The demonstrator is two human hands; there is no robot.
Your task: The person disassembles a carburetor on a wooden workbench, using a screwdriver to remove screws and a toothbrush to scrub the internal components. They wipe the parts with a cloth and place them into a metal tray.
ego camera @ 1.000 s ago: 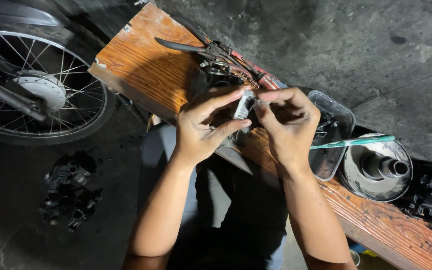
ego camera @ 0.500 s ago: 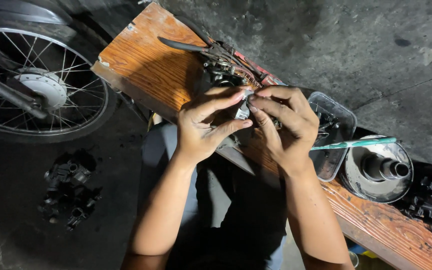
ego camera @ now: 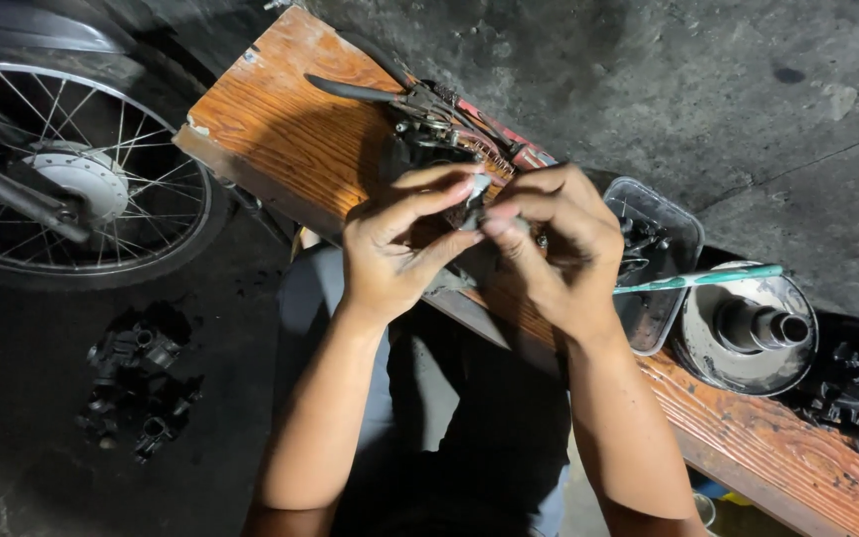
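Floor (ego camera: 648, 89): grey concrete, beyond the fingers and all round the table.
Wheel (ego camera: 71, 184): spoked, with a pale hub, well to the left of the left fingers; a heap of dark metal parts (ego camera: 136, 383) lies on the dark ground below it.
Table (ego camera: 280, 129): a worn orange-brown plank running from up-left of the fingers to down-right, past the right wrist.
Pulley (ego camera: 748, 328): round metal dish with a stepped shaft, well to the right of the right fingers; a green-handled tool (ego camera: 708, 278) lies across its rim toward the tray.
Tray (ego camera: 663, 259): clear plastic with small dark bits, just right of the right hand.
Pliers (ego camera: 389, 94): black handles, just above the fingers, beside a dark clump of wiring and springs.
Left hand (ego camera: 394, 254): thumb and forefinger closed on the part from the left.
Right hand (ego camera: 554, 244): fingers curled in, pinching the same part from the right.
Part (ego camera: 474, 194): small, silver-grey, held between both sets of fingertips over the table's near edge; its shape is too hidden to tell.
Change: against half a second back, both hands sit at the same spot, the right fingers curl lower over the part, and more of it is covered.
Meaning: the work on the part looks ongoing, fine fingertip fitting, not a set-down.
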